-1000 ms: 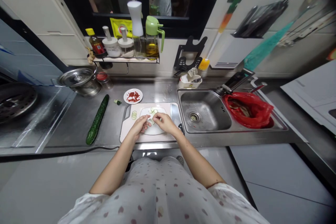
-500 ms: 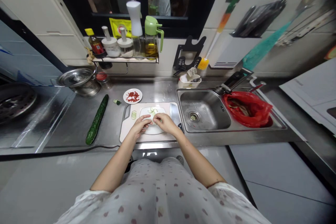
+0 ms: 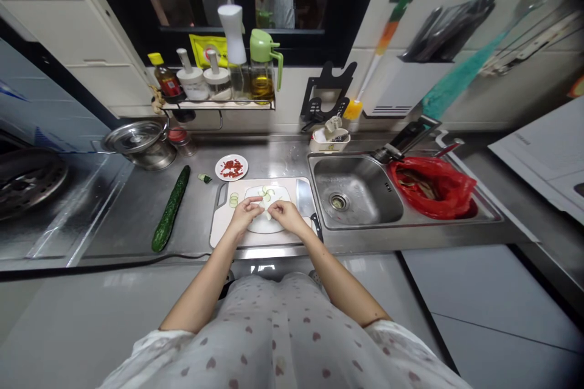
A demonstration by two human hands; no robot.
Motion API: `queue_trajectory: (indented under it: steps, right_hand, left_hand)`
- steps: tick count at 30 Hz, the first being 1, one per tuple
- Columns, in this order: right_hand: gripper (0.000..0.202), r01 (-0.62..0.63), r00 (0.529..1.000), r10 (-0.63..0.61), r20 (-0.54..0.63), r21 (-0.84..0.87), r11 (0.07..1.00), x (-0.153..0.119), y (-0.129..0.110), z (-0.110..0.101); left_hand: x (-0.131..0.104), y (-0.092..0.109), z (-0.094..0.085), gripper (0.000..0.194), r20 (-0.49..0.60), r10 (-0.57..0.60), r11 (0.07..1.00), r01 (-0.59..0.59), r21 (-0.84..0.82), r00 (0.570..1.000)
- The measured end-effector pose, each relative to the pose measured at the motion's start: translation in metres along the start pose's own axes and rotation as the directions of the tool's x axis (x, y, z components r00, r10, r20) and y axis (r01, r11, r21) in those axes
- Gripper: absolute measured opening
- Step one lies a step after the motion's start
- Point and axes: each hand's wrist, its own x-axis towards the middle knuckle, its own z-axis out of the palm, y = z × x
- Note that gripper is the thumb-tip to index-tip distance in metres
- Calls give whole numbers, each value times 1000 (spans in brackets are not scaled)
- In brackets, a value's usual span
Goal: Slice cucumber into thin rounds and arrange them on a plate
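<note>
Over a white plate (image 3: 260, 227) my left hand (image 3: 245, 215) and my right hand (image 3: 288, 217) face each other, fingertips pinched. Between them is a thin pale cucumber slice (image 3: 266, 208), its edges partly covered by the fingers. Further slices, bent into curves, lie on the plate's far side (image 3: 266, 192). The plate rests on a cutting board (image 3: 221, 228), where a few round cucumber slices (image 3: 233, 199) lie at the left. A kitchen knife (image 3: 303, 194) lies at the board's right, its black handle towards me.
A whole cucumber (image 3: 171, 209) and a cucumber end (image 3: 205, 178) lie left of the board. Behind stands a small plate of chopped red pieces (image 3: 232, 168). To the right are a sink (image 3: 360, 188) and a red plastic bag (image 3: 433, 188). A lidded pot (image 3: 141, 144) stands back left.
My hands have drawn slightly apart, and the pale cucumber slice between the fingertips shows more clearly. The view has shifted a little; the other things stay in place.
</note>
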Motion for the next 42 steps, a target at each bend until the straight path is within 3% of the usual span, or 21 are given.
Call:
queue_trajectory:
  steps: [10,17,27,36,42]
  right_hand:
    - [15,-175,984,175,-1,-31,984,-3,13,7]
    - [15,-213,975,224,7,-276,937,-11,17,14]
    - [20,-242,953,303,12,-572,784,-16,12,22]
    - [23,-193,947,318,42,-716,671,-21,11,31]
    - [29,-91,974,212,83,-712,697,-30,16,29]
  left_hand:
    - [8,-19,2,42,-4,43,998,-43,38,999]
    - [20,-41,-3,33,0,51,951,-49,305,999]
    - [18,-47,-5,30,37,80,736,-84,672,996]
    - [11,-47,0,31,109,121,400,-149,904,987]
    - [9,-51,-5,31,99,154,352,-148,924,983]
